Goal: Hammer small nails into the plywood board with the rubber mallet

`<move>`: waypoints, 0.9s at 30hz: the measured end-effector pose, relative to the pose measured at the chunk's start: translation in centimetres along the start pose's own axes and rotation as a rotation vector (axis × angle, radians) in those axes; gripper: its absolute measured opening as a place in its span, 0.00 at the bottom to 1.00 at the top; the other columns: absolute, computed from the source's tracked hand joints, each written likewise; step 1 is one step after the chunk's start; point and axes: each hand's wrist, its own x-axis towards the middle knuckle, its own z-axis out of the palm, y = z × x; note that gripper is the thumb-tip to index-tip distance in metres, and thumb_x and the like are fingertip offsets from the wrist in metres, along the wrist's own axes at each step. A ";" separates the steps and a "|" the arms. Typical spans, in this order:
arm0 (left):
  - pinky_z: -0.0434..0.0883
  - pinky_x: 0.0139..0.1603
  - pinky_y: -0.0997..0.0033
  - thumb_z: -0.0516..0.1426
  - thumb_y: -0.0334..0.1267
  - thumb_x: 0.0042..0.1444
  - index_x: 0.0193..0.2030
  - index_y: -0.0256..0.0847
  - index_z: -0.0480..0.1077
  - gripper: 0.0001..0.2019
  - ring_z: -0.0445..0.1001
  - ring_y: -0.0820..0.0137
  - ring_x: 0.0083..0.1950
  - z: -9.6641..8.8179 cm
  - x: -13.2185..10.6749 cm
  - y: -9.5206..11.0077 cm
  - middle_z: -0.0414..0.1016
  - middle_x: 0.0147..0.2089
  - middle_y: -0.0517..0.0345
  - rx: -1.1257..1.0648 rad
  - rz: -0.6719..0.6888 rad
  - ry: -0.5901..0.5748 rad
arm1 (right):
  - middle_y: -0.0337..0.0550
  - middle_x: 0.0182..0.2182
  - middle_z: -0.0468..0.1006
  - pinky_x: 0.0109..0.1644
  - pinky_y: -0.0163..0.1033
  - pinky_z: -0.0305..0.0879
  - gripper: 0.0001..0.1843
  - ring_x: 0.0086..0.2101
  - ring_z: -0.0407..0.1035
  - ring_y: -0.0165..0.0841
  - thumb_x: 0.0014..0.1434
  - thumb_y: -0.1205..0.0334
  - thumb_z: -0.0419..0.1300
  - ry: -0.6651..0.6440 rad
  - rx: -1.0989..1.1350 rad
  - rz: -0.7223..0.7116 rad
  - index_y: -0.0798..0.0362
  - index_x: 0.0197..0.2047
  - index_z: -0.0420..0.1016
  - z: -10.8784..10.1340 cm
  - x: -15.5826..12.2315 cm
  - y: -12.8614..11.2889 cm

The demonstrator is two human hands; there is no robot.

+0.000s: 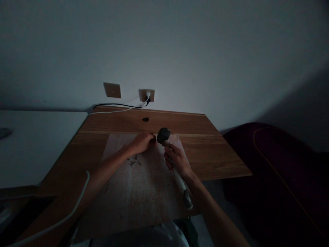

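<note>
In my right hand is a mallet with a dark head and a pale handle; I grip it close to the head, and the handle's butt points down toward me. My left hand is closed near the far edge of a thin wooden board, its fingertips pinching something dark and too small to make out. The mallet's head is just to the right of those fingertips. Several small metal pieces lie on the board below my left wrist.
The board rests on a wooden table with a cable hole. Cords run to a wall socket behind it. A white surface adjoins on the left. A dark purple rounded piece stands right. A white cable crosses the lower left.
</note>
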 end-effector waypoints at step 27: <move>0.68 0.42 0.68 0.61 0.27 0.61 0.40 0.38 0.81 0.07 0.81 0.63 0.42 0.1 0.6 0.1 0.85 0.42 0.51 -0.116 -0.034 -0.015 | 0.28 0.21 0.68 0.12 0.32 0.51 0.22 0.12 0.57 0.24 0.55 0.40 0.68 -0.025 -0.022 0.001 0.49 0.37 0.68 0.1 0.1 -0.3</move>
